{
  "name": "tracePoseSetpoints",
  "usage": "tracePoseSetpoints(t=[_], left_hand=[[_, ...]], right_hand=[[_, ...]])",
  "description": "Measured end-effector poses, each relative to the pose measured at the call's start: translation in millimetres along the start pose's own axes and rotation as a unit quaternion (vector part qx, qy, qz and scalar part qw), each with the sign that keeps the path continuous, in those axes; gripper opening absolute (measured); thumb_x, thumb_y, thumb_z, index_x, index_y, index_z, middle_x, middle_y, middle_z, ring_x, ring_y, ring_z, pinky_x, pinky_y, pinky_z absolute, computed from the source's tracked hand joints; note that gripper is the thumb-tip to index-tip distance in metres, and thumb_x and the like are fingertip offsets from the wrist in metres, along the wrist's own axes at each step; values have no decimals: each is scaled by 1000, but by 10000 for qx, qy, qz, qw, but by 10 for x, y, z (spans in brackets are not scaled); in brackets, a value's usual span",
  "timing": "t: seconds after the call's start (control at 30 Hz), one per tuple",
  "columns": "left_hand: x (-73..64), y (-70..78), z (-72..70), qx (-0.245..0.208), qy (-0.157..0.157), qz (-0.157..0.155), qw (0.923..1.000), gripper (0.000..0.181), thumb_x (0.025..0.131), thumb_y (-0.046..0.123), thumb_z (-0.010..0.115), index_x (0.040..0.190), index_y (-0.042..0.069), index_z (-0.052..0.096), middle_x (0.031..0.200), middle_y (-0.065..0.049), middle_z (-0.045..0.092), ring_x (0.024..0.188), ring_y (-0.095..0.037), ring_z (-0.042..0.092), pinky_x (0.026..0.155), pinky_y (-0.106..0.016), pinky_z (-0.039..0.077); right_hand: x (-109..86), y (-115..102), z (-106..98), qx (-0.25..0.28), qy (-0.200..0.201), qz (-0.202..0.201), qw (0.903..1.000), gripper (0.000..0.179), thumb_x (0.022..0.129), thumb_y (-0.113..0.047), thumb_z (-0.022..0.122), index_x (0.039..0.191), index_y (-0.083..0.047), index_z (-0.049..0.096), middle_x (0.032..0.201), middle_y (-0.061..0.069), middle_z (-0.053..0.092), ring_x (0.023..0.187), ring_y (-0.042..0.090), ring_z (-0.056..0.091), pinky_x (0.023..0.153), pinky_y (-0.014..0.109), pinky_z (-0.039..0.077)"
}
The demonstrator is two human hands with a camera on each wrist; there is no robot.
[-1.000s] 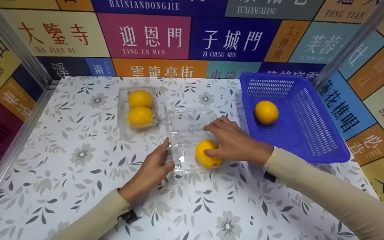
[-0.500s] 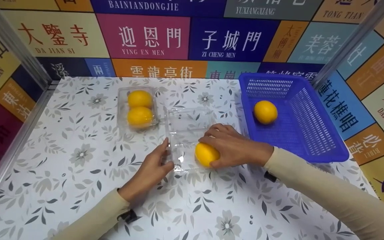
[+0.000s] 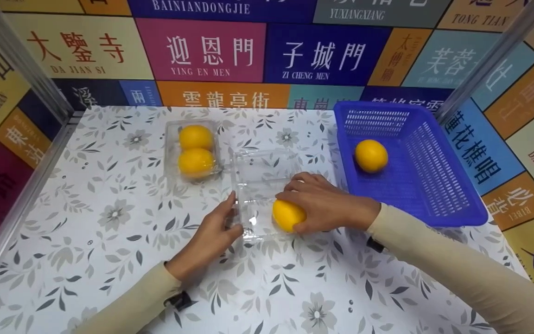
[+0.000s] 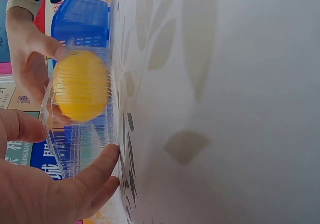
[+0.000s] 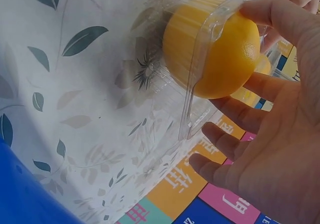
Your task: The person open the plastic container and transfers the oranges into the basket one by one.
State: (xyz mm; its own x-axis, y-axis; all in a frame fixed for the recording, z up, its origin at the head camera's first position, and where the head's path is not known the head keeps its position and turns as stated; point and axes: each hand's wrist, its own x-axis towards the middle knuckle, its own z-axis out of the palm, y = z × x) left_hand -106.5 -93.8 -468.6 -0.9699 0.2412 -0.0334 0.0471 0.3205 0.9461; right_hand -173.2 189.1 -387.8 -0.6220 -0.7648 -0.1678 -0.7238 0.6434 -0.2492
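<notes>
Wall of coloured, lettered panels well past all the fingers. Table beneath them, white with grey leaves and flowers. Blue basket to the right of the right-hand fingers, reaching farther back than they do. Clear box between the hands, left fingers along its left side, right fingers over its near right part. Second clear box beyond the left fingertips and slightly left of them.

Right hand: thumb and fingers curled round an orange, thumb on its near side; the outer fingers stand apart. That orange lies under these fingers, inside the clear box. Left hand: thumb and fingers spread, touching the box's side.

Basket orange: farther right than the right fingers. Two oranges in the second box, past the left fingertips.
</notes>
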Motion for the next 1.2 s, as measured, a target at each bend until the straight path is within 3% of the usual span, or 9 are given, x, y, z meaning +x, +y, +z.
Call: tracePoseSetpoints(t=[0.33, 0.47, 0.63, 0.73, 0.87, 1.07, 1.2], left_hand=[[4, 3, 18, -115, 4, -97, 9999, 87, 97, 0, 65, 172, -3, 21, 159, -29, 55, 130, -36, 64, 108, -49, 54], [-3, 3, 20, -121, -5, -161, 9998, 87, 98, 2, 65, 173, -2, 21, 160, -29, 54, 128, -36, 65, 105, -46, 56], [-15, 12, 9, -77, -29, -142, 9999, 87, 98, 2, 65, 173, -2, 21, 163, -29, 50, 140, -38, 59, 114, -51, 52], [-19, 21, 6, -92, -69, -168, 9998, 88, 98, 2, 65, 174, -1, 20, 163, -29, 51, 137, -39, 60, 109, -49, 55], [-8, 25, 5, -18, -79, -104, 9999, 88, 98, 2, 64, 173, -2, 20, 159, -30, 55, 128, -38, 64, 103, -48, 57], [10, 11, 2, 94, -31, 84, 9999, 88, 96, 2, 65, 172, -5, 21, 157, -29, 56, 134, -39, 62, 114, -56, 51], [-6, 13, 8, 14, -50, -38, 10000, 87, 98, 2, 65, 173, -1, 21, 157, -29, 57, 128, -38, 64, 105, -50, 56]], right_hand=[[54, -3, 5, -14, -83, 68, 9999, 77, 89, -36, 85, 155, -6, 62, 148, 15, 66, 149, 44, 43, 124, 64, 31], [73, -12, 26, -63, 55, -71, 9999, 76, 87, -34, 89, 153, -5, 64, 142, 16, 67, 146, 44, 44, 123, 64, 33], [102, -22, 55, -311, 354, -309, 9984, 72, 86, -35, 89, 146, -2, 67, 135, 19, 69, 144, 44, 46, 124, 63, 31], [113, -16, 65, -458, 512, -329, 9971, 72, 84, -37, 89, 144, -3, 68, 133, 18, 69, 143, 42, 46, 125, 63, 30], [113, -6, 77, -471, 647, -302, 9963, 73, 83, -39, 90, 143, -4, 68, 133, 16, 69, 141, 40, 47, 123, 63, 32], [93, -13, 97, -345, 725, -273, 9964, 74, 84, -40, 90, 146, -6, 67, 137, 15, 69, 141, 38, 48, 124, 66, 31], [73, -25, 100, -279, 823, -275, 9958, 75, 86, -42, 89, 148, -7, 66, 141, 15, 68, 144, 38, 47, 126, 68, 28]])
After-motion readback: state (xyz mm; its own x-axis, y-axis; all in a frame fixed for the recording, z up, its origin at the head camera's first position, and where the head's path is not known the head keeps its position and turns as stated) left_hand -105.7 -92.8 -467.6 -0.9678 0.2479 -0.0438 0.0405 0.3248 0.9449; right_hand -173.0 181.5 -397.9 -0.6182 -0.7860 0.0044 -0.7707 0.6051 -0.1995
